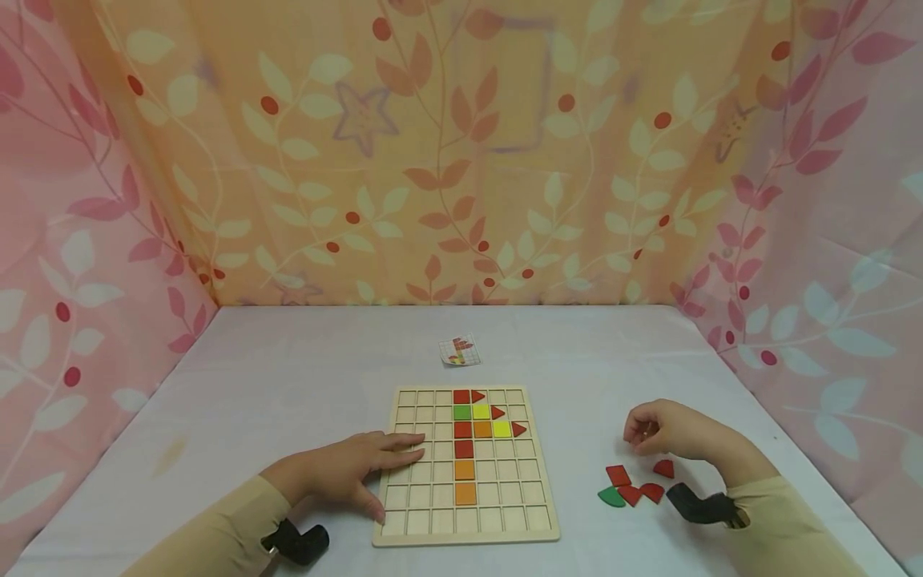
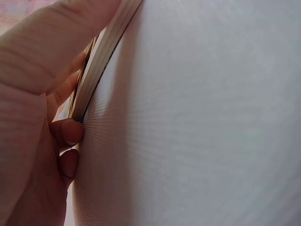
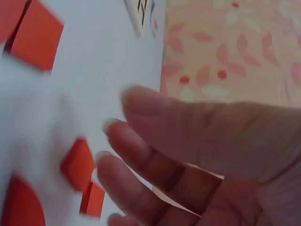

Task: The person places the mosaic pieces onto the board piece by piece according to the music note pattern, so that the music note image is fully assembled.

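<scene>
A wooden grid board [image 1: 425, 517] lies in the middle of the white table. Down its centre runs a column of red, green and orange squares [image 1: 465, 470], and the top three rows extend rightward, each ending in a red triangle [image 1: 519, 429]. My left hand [image 1: 346, 465] rests on the board's left edge, fingers stretched over the grid and thumb by the lower corner. Over the table to the right is my right hand [image 1: 674, 431], fingers loosely bent. In the right wrist view its thumb and fingers [image 3: 127, 179] stand apart with nothing between them, above red pieces [image 3: 77, 165].
Below the right hand lie a red square-like piece [image 1: 618, 475], several red rounded pieces [image 1: 652, 493] and a green rounded piece [image 1: 611, 498]. A small pattern card [image 1: 460, 351] lies behind the board. A leaf-patterned curtain [image 1: 461, 160] encloses the table's back and sides.
</scene>
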The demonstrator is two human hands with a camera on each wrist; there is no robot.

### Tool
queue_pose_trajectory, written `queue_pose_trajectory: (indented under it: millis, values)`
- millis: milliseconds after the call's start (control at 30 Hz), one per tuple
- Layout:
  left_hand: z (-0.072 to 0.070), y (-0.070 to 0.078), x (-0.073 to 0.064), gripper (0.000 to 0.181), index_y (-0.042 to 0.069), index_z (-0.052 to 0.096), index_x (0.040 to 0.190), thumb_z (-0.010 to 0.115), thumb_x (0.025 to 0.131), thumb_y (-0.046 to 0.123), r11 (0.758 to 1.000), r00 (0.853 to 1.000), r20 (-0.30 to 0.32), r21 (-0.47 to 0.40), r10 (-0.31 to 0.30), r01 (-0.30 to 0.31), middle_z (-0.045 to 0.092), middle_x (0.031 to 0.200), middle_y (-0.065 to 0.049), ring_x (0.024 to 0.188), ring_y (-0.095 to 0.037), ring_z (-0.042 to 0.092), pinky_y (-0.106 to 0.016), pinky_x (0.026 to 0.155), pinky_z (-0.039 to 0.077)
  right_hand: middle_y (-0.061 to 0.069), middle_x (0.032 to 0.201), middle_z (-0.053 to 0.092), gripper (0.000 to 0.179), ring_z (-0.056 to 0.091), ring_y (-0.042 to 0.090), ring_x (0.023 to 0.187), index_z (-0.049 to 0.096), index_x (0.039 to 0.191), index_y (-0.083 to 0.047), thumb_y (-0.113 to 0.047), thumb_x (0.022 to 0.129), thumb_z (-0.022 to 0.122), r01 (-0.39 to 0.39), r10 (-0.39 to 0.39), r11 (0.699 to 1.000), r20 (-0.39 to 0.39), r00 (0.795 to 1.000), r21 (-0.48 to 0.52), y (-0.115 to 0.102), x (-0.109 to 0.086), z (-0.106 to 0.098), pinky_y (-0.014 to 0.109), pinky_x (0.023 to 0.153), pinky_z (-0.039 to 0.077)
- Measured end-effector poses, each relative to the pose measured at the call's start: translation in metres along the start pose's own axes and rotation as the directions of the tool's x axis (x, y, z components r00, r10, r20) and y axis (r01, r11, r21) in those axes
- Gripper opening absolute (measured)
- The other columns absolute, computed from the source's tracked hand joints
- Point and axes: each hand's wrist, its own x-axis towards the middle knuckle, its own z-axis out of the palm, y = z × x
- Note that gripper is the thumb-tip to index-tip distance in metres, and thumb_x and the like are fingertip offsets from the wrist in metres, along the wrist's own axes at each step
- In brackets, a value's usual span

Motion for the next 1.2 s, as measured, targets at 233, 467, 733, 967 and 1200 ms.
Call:
queue_pose_trajectory:
  millis: [233, 467, 733, 967, 1200]
  values:
    - [0.000, 0.000, 0.000, 0.088, 0.032, 0.024, 0.145, 0.060, 0.071, 0.062, 1.000, 1.000, -0.003, 0.003, 0.012, -0.012, 0.016, 0.152, 0.007, 0.137, -0.026, 0.018, -0.056, 0.102, 0.021, 0.005, 0.082, 0.056, 0.019, 0.049, 0.022, 0.078, 0.061, 0.085, -0.009, -0.005, 0.072, 0.073, -0.078, 0.078, 0.995, 0.008, 0.997, -0.064, 0.024, -0.015, -0.008, 0.034, 0.065, 0.044]
    - [0.000, 0.001, -0.001, 0.087, 0.032, 0.025, 0.145, 0.060, 0.071, 0.062, 1.000, 1.000, 0.000, 0.001, 0.007, -0.007, 0.017, 0.152, 0.008, 0.137, -0.026, 0.019, -0.055, 0.103, 0.021, 0.004, 0.080, 0.053, 0.025, 0.046, 0.021, 0.078, 0.058, 0.084, -0.012, -0.003, 0.068, 0.075, -0.194, 0.196, 0.975, 0.011, 0.980, -0.107, 0.038, -0.021, -0.003, 0.035, 0.066, 0.043]
    - [0.001, 0.000, 0.000, 0.087, 0.032, 0.025, 0.144, 0.060, 0.071, 0.062, 1.000, 1.000, -0.003, -0.002, 0.010, -0.010, 0.016, 0.152, 0.008, 0.137, -0.026, 0.019, -0.055, 0.103, 0.020, 0.004, 0.065, 0.048, 0.025, 0.045, 0.020, 0.066, 0.055, 0.075, -0.011, -0.002, 0.065, 0.076, -0.175, 0.174, 0.976, -0.015, 0.985, -0.133, 0.047, -0.023, 0.002, 0.032, 0.056, 0.036]
    - [0.002, -0.001, 0.000, 0.087, 0.033, 0.024, 0.144, 0.060, 0.071, 0.062, 1.000, 1.000, -0.005, -0.002, 0.011, -0.011, 0.015, 0.152, 0.009, 0.137, -0.026, 0.019, -0.055, 0.103, 0.020, 0.003, 0.063, 0.049, 0.025, 0.046, 0.019, 0.064, 0.055, 0.075, -0.010, -0.011, 0.066, 0.078, -0.133, 0.135, 0.984, 0.005, 0.991, -0.122, 0.048, -0.022, 0.001, 0.030, 0.055, 0.035]
    - [0.002, 0.000, 0.000, 0.087, 0.034, 0.024, 0.144, 0.059, 0.070, 0.064, 1.000, 1.000, -0.007, 0.005, -0.008, 0.008, 0.015, 0.152, 0.011, 0.137, -0.025, 0.019, -0.055, 0.103, 0.021, 0.004, 0.063, 0.049, 0.026, 0.046, 0.019, 0.064, 0.054, 0.077, -0.010, -0.013, 0.068, 0.078, -0.117, 0.119, 0.987, 0.008, 0.993, -0.106, 0.041, -0.018, 0.001, 0.030, 0.056, 0.037]
